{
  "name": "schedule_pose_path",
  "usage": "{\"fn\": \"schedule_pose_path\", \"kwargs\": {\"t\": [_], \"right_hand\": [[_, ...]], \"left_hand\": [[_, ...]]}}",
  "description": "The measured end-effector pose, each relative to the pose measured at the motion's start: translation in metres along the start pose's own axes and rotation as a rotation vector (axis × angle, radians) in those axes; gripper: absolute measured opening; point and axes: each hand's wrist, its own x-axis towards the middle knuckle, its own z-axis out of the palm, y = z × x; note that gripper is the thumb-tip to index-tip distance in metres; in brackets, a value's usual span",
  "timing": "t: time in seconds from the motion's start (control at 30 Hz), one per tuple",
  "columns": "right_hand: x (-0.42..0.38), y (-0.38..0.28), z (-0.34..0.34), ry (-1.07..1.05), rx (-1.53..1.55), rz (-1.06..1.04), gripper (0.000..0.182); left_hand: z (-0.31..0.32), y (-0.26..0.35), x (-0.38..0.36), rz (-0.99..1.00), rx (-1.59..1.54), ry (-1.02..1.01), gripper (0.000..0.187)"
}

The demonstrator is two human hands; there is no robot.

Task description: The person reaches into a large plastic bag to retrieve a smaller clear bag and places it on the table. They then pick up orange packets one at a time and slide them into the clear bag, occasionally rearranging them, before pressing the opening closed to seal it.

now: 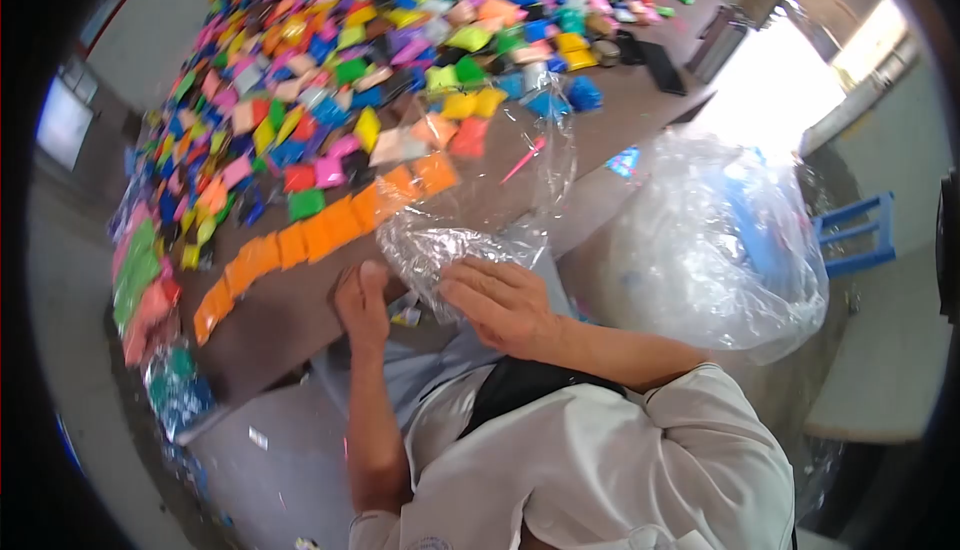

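Observation:
My right hand [495, 300] has its fingers together on the crumpled lower part of a large clear plastic bag [440, 245], whose loose upper part billows over the table. Close by on the left, my left hand [362, 300] is at the table's near edge, slightly blurred, its thumb a little apart from its fingers and nothing visible in it. Just beyond both hands, a curved row of joined orange packets [320, 235] lies on the brown table [290, 315]. The bag overlaps the row's right end.
A big heap of multicoloured packets [330, 80] covers the far table. A pink stick [523, 160] and a dark flat object [660, 68] lie to the right. Beyond the table's right edge are a bulging clear bag [700, 250] and a blue stool [860, 235]. Packed bags [178, 390] sit at left.

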Motion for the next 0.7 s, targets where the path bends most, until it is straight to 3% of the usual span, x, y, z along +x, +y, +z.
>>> {"fn": "schedule_pose_path", "kwargs": {"t": [0.17, 0.27, 0.53, 0.7], "right_hand": [[-0.033, 0.007, 0.054, -0.209, 0.087, 0.067, 0.046], [-0.035, 0.008, 0.055, -0.284, 0.072, 0.047, 0.046], [-0.030, 0.003, 0.060, -0.501, 0.173, -0.023, 0.045], [-0.041, 0.008, 0.062, -0.410, 0.352, 0.052, 0.031]], "left_hand": [[-0.004, -0.015, -0.003, -0.008, -0.287, 0.004, 0.037], [-0.006, -0.015, -0.001, -0.022, -0.295, -0.041, 0.039], [-0.005, -0.007, 0.001, 0.005, 0.040, -0.071, 0.027], [-0.004, -0.009, 0.001, 0.038, 0.036, -0.059, 0.028]]}}
